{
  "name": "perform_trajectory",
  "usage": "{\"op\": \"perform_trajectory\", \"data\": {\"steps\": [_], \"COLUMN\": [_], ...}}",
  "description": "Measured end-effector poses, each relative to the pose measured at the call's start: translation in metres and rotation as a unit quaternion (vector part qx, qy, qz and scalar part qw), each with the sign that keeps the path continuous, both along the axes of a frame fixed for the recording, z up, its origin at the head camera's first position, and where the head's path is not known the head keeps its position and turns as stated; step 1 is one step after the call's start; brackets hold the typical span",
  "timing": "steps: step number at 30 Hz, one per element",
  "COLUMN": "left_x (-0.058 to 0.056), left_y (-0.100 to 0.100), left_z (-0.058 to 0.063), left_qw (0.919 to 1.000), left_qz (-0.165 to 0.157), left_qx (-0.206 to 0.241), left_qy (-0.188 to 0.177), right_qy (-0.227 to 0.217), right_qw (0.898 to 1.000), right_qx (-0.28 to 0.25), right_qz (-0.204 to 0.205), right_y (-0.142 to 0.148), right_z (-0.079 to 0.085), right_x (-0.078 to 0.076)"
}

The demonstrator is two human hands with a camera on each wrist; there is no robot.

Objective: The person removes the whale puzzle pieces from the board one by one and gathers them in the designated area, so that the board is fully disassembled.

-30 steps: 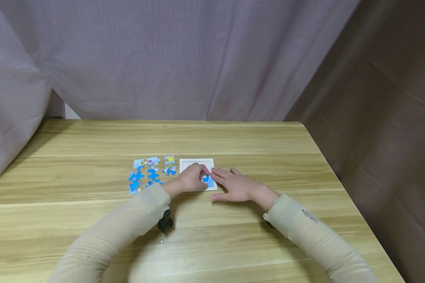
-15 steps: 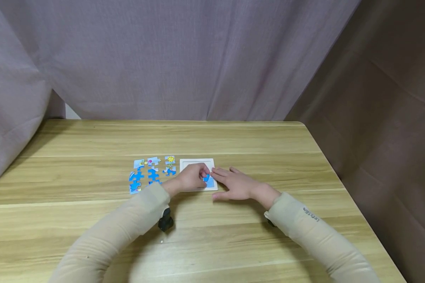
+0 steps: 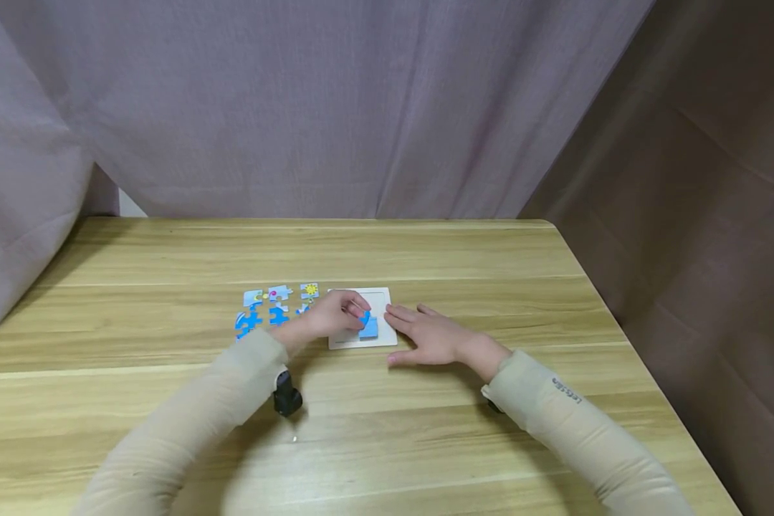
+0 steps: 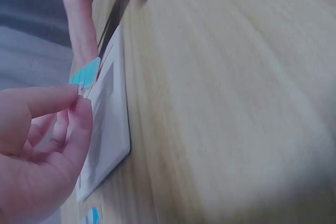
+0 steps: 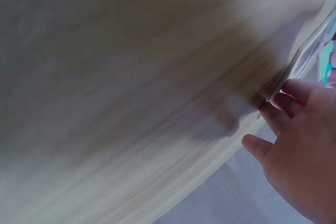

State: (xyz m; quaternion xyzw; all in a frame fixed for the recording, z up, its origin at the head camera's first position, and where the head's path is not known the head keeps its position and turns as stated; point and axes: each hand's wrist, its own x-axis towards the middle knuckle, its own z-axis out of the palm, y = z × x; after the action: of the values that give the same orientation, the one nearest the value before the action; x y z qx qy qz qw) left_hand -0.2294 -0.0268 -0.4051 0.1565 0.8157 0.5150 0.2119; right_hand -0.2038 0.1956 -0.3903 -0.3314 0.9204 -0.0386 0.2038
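Between thumb and fingertips, my left hand [image 3: 334, 314] pinches a blue jigsaw puzzle piece [image 3: 369, 330] over the white puzzle frame [image 3: 387, 342]. From the left wrist view, the piece [image 4: 86, 73] looks tilted and raised above the frame [image 4: 124, 124]. My right hand [image 3: 433, 335] lies with fairly straight, spread fingers at the frame's right edge. Its fingertips touch that edge in the right wrist view, where the hand [image 5: 307, 145] fills the lower right. The left hand covers part of the frame's left side.
Left of the frame lie several loose puzzle pieces, among them one with a yellow sun [image 3: 309, 289] and a blue one [image 3: 248, 320]. My left forearm hides some of them. A grey curtain [image 3: 264, 107] hangs behind the wooden table [image 3: 426, 444].
My left hand has shifted left and lifted the blue puzzle piece from the frame's lower right area. The right hand has stayed at the frame's right edge.
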Motion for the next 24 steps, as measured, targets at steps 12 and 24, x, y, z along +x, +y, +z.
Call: {"op": "perform_trajectory", "data": {"steps": [12,24], "left_x": [0.004,0.009], "left_y": [-0.042,-0.074], "left_z": [0.007,0.001], "left_qw": [0.9996,0.9993], "left_qz": [0.000,-0.007], "left_qx": [0.006,-0.018], "left_qy": [-0.028,-0.031], "right_qy": [0.000,0.001], "right_qw": [1.000,1.000], "right_qx": [0.007,0.006], "right_qz": [-0.001,0.002], "right_y": [-0.001,-0.001], "right_z": [0.001,0.002], "right_x": [0.000,0.001]}}
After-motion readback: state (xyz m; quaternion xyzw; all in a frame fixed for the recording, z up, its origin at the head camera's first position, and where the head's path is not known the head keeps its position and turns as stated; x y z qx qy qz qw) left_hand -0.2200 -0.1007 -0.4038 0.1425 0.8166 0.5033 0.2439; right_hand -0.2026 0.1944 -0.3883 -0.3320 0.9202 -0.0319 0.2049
